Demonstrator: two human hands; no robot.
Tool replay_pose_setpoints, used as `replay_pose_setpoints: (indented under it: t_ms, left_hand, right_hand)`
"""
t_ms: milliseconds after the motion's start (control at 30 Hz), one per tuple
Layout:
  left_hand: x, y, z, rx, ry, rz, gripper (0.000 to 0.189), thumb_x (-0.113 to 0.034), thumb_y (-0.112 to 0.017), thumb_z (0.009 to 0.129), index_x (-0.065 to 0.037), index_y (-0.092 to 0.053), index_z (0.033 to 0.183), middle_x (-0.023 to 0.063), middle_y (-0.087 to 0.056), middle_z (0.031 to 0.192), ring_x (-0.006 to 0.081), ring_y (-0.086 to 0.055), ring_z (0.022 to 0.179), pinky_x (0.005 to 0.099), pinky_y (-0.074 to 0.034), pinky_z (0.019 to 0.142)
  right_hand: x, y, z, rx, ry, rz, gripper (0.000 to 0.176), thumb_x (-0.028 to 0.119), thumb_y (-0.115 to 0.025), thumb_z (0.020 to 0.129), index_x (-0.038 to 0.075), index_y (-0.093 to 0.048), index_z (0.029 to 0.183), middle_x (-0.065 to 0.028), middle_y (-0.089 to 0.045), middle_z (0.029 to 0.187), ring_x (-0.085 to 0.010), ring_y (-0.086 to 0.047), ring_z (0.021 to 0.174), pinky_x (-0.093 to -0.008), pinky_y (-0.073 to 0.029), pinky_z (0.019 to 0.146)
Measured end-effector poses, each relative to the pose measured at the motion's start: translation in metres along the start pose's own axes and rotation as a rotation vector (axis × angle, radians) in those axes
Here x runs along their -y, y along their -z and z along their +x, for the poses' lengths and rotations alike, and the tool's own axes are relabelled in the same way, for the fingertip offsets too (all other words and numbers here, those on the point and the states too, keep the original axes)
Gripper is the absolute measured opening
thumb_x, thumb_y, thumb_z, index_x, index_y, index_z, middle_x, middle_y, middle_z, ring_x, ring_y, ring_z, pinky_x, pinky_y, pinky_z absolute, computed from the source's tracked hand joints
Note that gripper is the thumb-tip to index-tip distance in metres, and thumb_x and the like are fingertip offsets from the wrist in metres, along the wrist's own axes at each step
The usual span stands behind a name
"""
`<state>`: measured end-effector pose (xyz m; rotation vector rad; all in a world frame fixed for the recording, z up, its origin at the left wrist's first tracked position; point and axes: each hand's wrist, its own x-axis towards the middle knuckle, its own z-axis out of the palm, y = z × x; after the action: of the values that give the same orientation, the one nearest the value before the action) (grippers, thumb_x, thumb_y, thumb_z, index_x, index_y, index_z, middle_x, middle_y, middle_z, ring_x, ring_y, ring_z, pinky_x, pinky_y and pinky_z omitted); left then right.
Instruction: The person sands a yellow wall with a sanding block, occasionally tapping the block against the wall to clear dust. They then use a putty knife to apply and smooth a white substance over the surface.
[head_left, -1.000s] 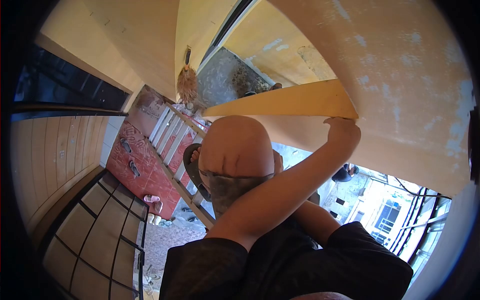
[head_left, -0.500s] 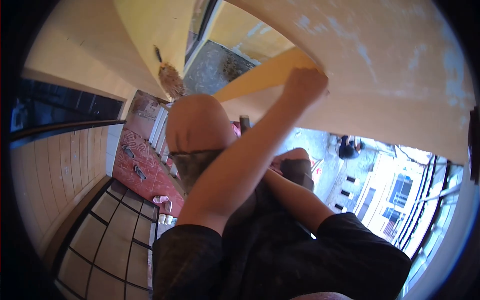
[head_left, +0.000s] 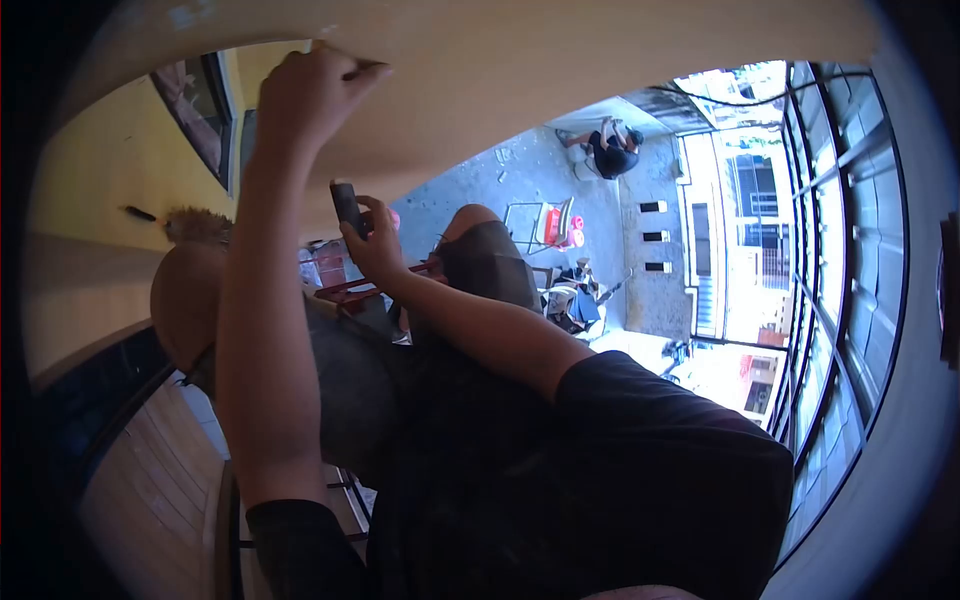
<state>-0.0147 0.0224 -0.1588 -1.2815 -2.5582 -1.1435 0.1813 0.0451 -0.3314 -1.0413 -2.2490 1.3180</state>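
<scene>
High against the cream-painted wall [head_left: 480,70], my left hand [head_left: 318,90] is closed with fingertips and thumb pressed together. What it pinches, if anything, is too small to make out. Lower down, my right hand [head_left: 378,243] wraps its fingers around a dark, stubby bar [head_left: 345,205] whose blunt end sticks up past the fingers. Reddish wooden bars [head_left: 375,288] lie just below that hand, between my bent knees.
A brush with frayed bristles [head_left: 197,225] is at the left by the yellow wall. Far below, a person in dark clothes [head_left: 612,155] crouches by a wall. A red and white chair [head_left: 550,225] stands on the grey floor [head_left: 475,185]. Metal roofing [head_left: 850,200] runs along the right.
The view has swung right, bringing more of the yard into sight. My left hand appears farther left, still at the wall. My right hand, hidden behind the left forearm before, now shows.
</scene>
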Motion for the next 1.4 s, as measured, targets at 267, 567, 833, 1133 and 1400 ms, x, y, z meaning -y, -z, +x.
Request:
replay_pose_setpoints:
  t_ms: [267,567,833,1133,1400]
  left_hand:
    - [0.012,0.007,-0.004,0.071,0.043,-0.003,0.053,-0.056,-0.064,0.084,-0.004,-0.072,0.076,0.0152,-0.058,0.054,0.0328,-0.061,0.053,0.0389,-0.046,0.052]
    - [0.031,0.006,-0.006,0.072,0.097,-0.109,0.046,-0.049,-0.068,0.085,-0.004,-0.074,0.087,0.0072,-0.065,0.063,0.0169,-0.062,0.053,0.0306,-0.045,0.051]
    - [0.036,0.021,-0.002,0.171,-0.050,-0.102,0.050,-0.047,-0.071,0.085,-0.003,-0.064,0.062,-0.0007,-0.050,0.048,0.0057,-0.045,0.037,0.0231,-0.036,0.039]
    - [0.041,0.024,0.002,-0.016,-0.010,-0.081,0.052,-0.049,-0.073,0.080,-0.001,-0.066,0.062,0.0041,-0.054,0.049,0.0159,-0.052,0.042,0.0304,-0.043,0.048]
    - [0.056,-0.007,0.007,-0.273,-0.216,-0.140,0.048,-0.058,-0.069,0.076,-0.011,-0.074,0.072,0.0036,-0.067,0.066,0.0250,-0.068,0.068,0.0380,-0.054,0.063]
  right_hand:
    - [-0.020,0.025,0.036,-0.128,-0.127,0.041,0.049,0.020,-0.069,0.084,0.009,-0.050,0.127,-0.0167,-0.062,0.100,-0.0252,-0.063,0.084,-0.0378,-0.053,0.071]
    - [-0.004,0.058,0.039,-0.141,-0.225,0.269,0.051,0.017,-0.071,0.084,0.008,-0.047,0.127,-0.0147,-0.059,0.094,-0.0213,-0.061,0.071,-0.0341,-0.050,0.060]
    - [-0.017,0.085,0.049,-0.185,-0.298,0.398,0.048,0.014,-0.068,0.087,0.009,-0.046,0.129,-0.0162,-0.061,0.102,-0.0192,-0.063,0.077,-0.0309,-0.051,0.055]
    - [-0.099,0.235,0.086,-0.354,-0.360,0.319,0.035,0.016,-0.062,0.089,0.005,-0.051,0.121,-0.0064,-0.057,0.085,-0.0143,-0.056,0.067,-0.0239,-0.046,0.051]
    - [0.011,0.272,0.176,-0.444,-0.303,0.907,0.018,0.028,-0.056,0.091,0.014,-0.062,0.101,-0.0007,-0.064,0.093,-0.0146,-0.061,0.077,-0.0337,-0.052,0.069]
